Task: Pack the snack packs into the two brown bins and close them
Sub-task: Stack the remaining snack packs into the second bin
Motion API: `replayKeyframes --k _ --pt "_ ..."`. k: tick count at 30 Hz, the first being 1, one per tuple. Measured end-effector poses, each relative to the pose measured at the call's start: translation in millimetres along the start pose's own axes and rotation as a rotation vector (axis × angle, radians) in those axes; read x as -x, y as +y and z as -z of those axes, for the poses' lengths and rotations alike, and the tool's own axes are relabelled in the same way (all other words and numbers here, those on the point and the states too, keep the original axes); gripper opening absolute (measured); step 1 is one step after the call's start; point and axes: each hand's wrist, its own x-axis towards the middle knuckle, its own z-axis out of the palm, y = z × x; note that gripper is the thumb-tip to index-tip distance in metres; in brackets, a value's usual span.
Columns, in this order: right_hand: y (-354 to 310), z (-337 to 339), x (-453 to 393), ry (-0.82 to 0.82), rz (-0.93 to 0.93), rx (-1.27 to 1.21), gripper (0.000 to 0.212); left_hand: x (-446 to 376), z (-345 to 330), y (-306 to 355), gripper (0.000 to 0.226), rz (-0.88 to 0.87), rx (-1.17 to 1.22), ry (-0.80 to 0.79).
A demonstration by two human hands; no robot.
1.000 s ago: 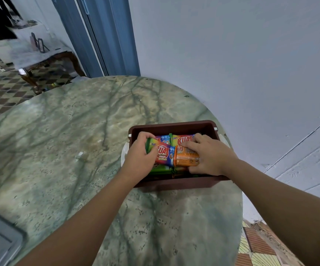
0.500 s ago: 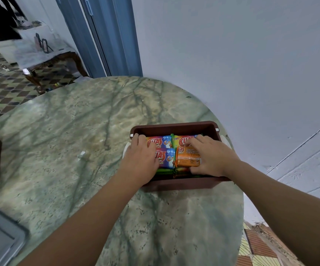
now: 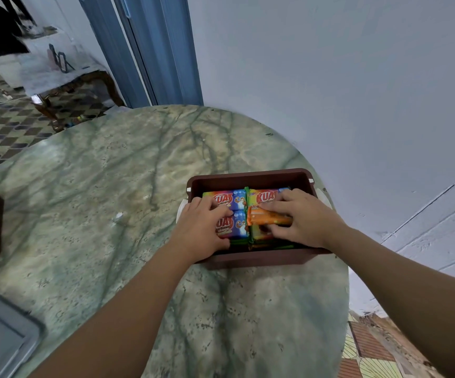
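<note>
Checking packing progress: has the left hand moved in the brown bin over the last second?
Yes. The left hand slid from gripping a snack pack's left end to lying over the blue snack packs, slightly toward the brown plastic bin's far wall.

A round green marble table (image 3: 117, 203) with dark veins filled the middle of the view, its polish catching soft light. Behind it rose a plain pale wall (image 3: 330, 77), scored low on the right by thin lines. A blue door frame (image 3: 150, 50) stood at the upper left. Beyond lay a floor (image 3: 5, 132) tiled in a dark and light checker, and a low side table (image 3: 65, 80) with carved wooden legs and a pale top
</note>
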Motion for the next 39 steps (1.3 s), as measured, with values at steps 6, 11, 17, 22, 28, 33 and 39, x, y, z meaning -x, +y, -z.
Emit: replayKeyframes --k 6,11,17,22,28,33,39 --pt "-2 5 2 0.027 -0.091 -0.167 0.045 -1 -1 1 0.072 0.001 -0.016 0.006" --pt "2 3 -3 -0.131 -0.175 -0.056 0.048 -1 -1 2 0.071 0.008 -0.026 0.007" --pt "0 0 -7 -0.134 -0.079 0.183 0.067 -1 -2 2 0.071 0.012 -0.022 0.009" --pt "-2 1 -6 -0.17 -0.017 0.315 0.077 -1 -2 1 0.071 0.01 -0.005 0.028" --pt "-5 3 -6 -0.21 -0.036 0.36 0.074 0 -3 2 0.073 0.008 0.013 0.038" --pt "-9 4 -6 -0.259 -0.036 0.407 0.083 -2 -2 2 0.072 0.002 -0.014 0.02" --pt "-10 1 -6 -0.239 -0.042 0.441 0.087 -4 -1 -1 0.074 -0.02 -0.024 0.018"
